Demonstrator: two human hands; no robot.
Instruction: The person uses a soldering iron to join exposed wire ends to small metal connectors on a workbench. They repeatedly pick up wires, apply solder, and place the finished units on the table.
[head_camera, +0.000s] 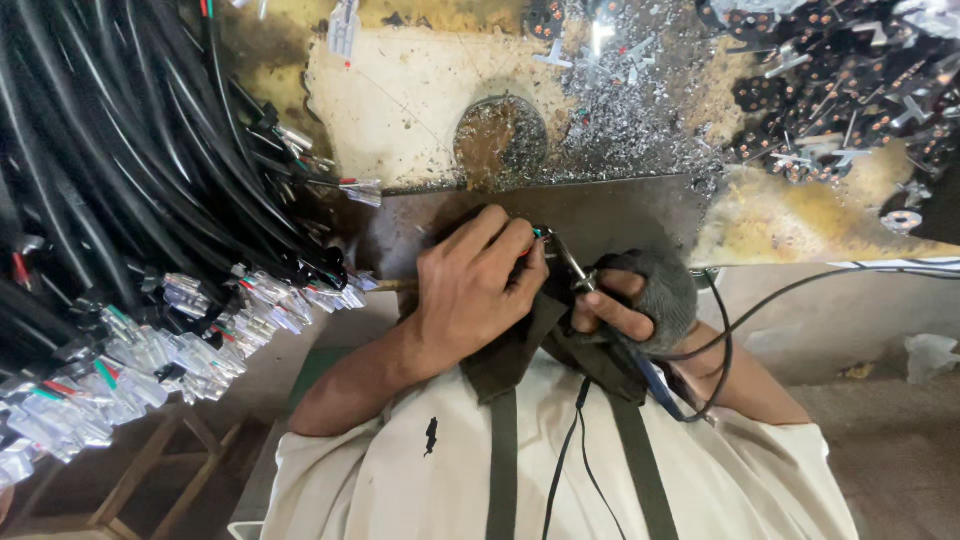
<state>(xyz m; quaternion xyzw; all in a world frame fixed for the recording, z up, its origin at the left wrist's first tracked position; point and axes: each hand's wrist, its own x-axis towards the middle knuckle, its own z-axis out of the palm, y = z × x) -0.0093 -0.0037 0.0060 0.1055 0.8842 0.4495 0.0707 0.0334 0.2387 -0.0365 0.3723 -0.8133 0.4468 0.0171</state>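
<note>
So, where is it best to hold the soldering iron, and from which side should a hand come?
Grip the soldering iron on its thick rear handle, where the gloved right hand holds it, coming from the right. The thin metal tip points left toward the left hand and the cord trails right.

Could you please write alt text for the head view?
A bare left hand pinches thin coloured wires at a worn workbench edge, while the right hand, in a grey fingerless glove, holds a slim metal-tipped soldering tool to them. Black cable bundles with clear plastic connectors hang left.
</note>
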